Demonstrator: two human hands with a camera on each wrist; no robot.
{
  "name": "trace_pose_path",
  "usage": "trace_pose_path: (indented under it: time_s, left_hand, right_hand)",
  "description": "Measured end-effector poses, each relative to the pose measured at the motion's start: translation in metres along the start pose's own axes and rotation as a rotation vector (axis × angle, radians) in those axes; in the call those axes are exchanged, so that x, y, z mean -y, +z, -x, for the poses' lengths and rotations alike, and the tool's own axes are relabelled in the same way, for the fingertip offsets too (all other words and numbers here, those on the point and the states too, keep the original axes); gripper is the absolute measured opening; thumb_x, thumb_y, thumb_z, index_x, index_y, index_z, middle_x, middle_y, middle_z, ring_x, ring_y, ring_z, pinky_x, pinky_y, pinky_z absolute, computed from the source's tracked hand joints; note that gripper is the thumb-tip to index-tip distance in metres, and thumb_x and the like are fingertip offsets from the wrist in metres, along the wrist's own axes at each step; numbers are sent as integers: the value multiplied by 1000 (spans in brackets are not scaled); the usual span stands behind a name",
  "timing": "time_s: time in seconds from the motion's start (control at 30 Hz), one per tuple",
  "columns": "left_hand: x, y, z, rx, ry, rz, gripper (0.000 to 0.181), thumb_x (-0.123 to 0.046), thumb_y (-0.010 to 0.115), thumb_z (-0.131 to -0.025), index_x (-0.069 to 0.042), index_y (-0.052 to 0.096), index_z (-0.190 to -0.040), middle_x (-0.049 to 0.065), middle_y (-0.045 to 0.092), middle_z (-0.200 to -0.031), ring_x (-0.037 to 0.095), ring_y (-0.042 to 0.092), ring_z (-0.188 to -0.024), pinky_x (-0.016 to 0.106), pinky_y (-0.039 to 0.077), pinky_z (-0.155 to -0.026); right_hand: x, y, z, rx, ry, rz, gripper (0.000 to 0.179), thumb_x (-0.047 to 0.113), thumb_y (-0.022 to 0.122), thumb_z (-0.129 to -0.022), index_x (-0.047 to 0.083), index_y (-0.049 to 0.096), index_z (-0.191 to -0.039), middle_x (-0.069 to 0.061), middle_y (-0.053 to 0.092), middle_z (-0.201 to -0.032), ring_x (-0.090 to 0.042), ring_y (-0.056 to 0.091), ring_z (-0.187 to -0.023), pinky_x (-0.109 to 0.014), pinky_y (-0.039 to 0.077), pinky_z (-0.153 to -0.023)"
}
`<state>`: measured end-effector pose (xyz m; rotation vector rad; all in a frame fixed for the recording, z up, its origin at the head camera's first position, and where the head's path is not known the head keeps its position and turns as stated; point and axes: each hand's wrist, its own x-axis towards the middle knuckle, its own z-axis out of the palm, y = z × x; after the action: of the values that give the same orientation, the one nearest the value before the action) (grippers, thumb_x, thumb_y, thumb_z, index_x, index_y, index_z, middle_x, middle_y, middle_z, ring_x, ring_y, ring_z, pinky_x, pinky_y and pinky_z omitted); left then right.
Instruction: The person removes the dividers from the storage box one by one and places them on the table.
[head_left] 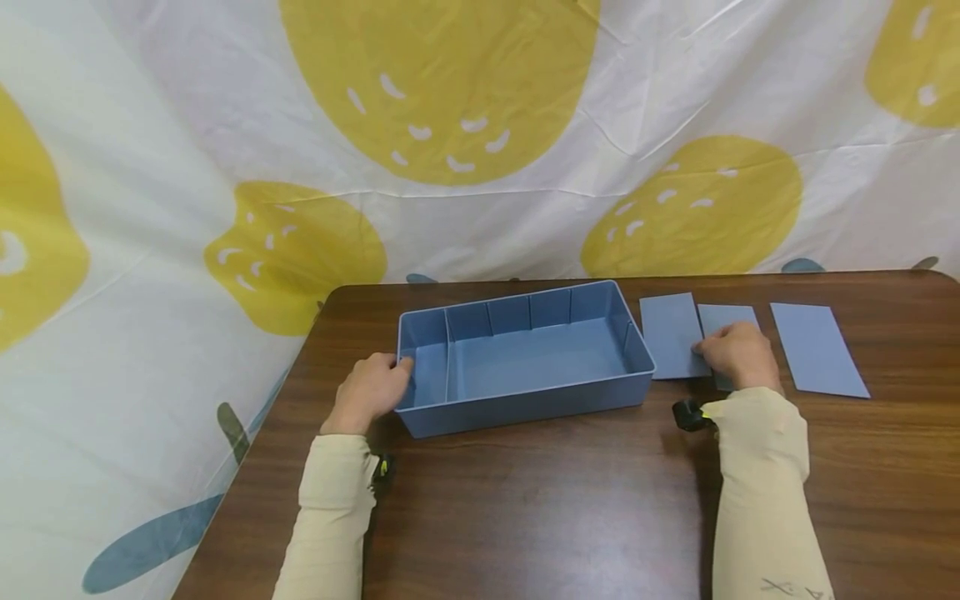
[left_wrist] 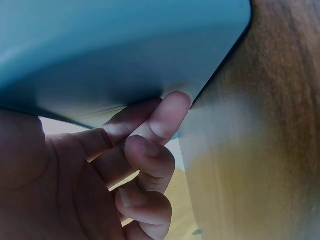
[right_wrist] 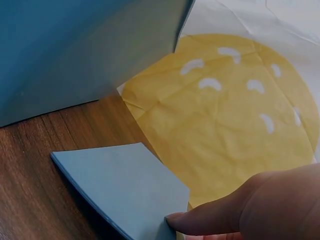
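A blue rectangular storage box (head_left: 525, 406), with slotted inner walls and one divider (head_left: 448, 357) near its left end, stands on the table. My left hand (head_left: 371, 385) grips the box's left end wall, the thumb over the rim and the fingers against the outside (left_wrist: 150, 125). To the right of the box, my right hand (head_left: 741, 354) pinches the right edge of a flat blue divider panel (head_left: 670, 333); the thumb lies on its face in the right wrist view (right_wrist: 120, 185). A second blue panel (head_left: 731, 315) is partly hidden beneath that hand.
A third blue panel (head_left: 817, 346) lies farther right on the brown wooden table (head_left: 540, 508). Behind the table hangs a white cloth (head_left: 480, 229) with yellow lemon prints. The table's left edge runs beside my left forearm.
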<state>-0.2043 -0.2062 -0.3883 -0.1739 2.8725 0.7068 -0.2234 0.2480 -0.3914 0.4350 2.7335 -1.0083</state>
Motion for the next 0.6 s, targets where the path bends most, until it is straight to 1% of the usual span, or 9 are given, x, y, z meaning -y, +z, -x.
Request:
trace_pose_path:
  time_s: [0.2,0.27,0.37,0.43,0.6]
  left_hand:
    - [0,0,0,1,-1,6,48,-36,35,-103,-2,64,-119,18,64,-112,31,58,-94,48,46,-77]
    - [-1,0,0,0,1,5,47,-36,35,-103,-2,65,-118,18,64,-113,31,58,-94,48,46,-77]
    - [-1,-1,0,2,2,7,48,-36,35,-103,-2,64,-120,19,64,-114,31,58,-95,48,46,-78]
    - [-1,0,0,2,3,8,48,-37,35,-103,-2,63,-122,19,64,-115,31,59,-95,49,46,-79]
    - [0,0,0,1,5,11,47,-37,35,-103,-3,65,-116,16,64,-102,30,58,-90,45,45,-74]
  right_hand:
    - [-1,1,-1,-11,14,5,36,24,58,-95,-8,66,-108,-23,59,-105,-32,51,-92,-41,45,-73]
    - [-1,1,-1,-10,13,9,37,24,58,-95,-9,66,-110,-26,60,-109,-34,53,-94,-44,46,-75]
    - [-1,1,-1,-1,14,11,40,23,59,-95,-11,64,-115,-32,57,-119,-42,55,-105,-50,47,-82]
    - [0,1,0,2,13,9,41,23,59,-94,-11,63,-117,-34,55,-125,-45,54,-110,-53,47,-87]
    - [-1,2,0,-2,19,3,40,23,62,-93,-10,64,-116,-33,55,-125,-43,54,-109,-52,47,-85]
